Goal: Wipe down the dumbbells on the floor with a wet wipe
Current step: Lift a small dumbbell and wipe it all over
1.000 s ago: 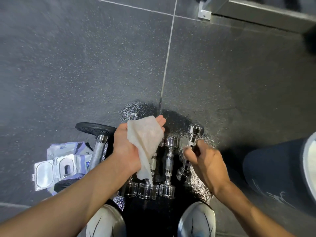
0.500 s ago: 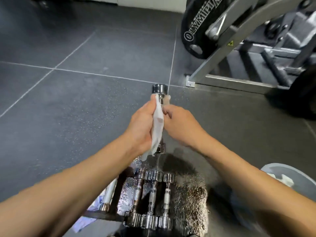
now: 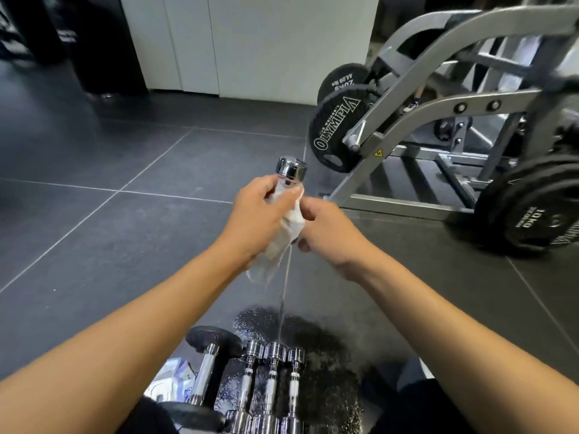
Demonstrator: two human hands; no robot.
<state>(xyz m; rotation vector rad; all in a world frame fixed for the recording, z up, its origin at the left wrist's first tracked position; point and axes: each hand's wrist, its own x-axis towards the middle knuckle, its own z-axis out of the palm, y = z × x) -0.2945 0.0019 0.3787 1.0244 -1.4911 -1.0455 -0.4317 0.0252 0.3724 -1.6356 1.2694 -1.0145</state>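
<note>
Holding a chrome dumbbell (image 3: 291, 169) upright, well above the floor (image 3: 125, 245), the left grip (image 3: 260, 214) is clenched round a wet wipe (image 3: 283, 245) wrapped on the handle just under the top head. The right grip (image 3: 329, 233) grasps the handle lower down, touching the wipe. A row of dumbbells (image 3: 271, 380) lies on the floor below, beside a black-ended dumbbell (image 3: 205, 368) and a wipe pack (image 3: 172, 385).
</note>
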